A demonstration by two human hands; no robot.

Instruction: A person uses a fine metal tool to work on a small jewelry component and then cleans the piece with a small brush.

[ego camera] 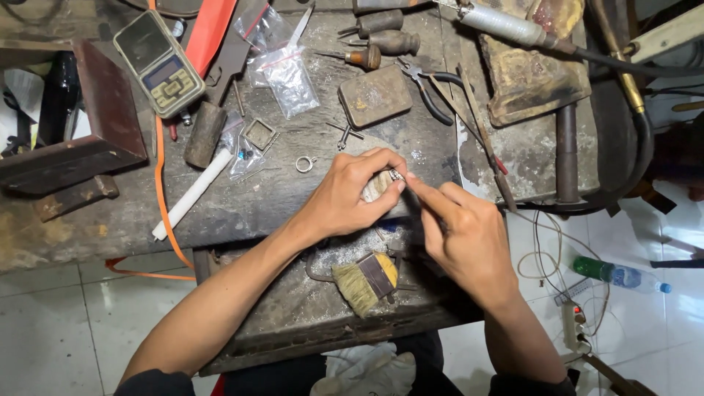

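One small silver ring (397, 175) is pinched by the left hand (345, 194) against a wooden peg on the tabletop (293, 183); the right hand (462, 227) touches it with pressed fingertips. A second ring (305, 164) lies nearby.

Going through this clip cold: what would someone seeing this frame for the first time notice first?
At the middle of the worn workbench, the left hand pins a small ring on a wooden peg while the right hand pinches at it from the side. A yellow-bristled brush lies on the tray below the hands. A pocket scale sits at the upper left among the tools.
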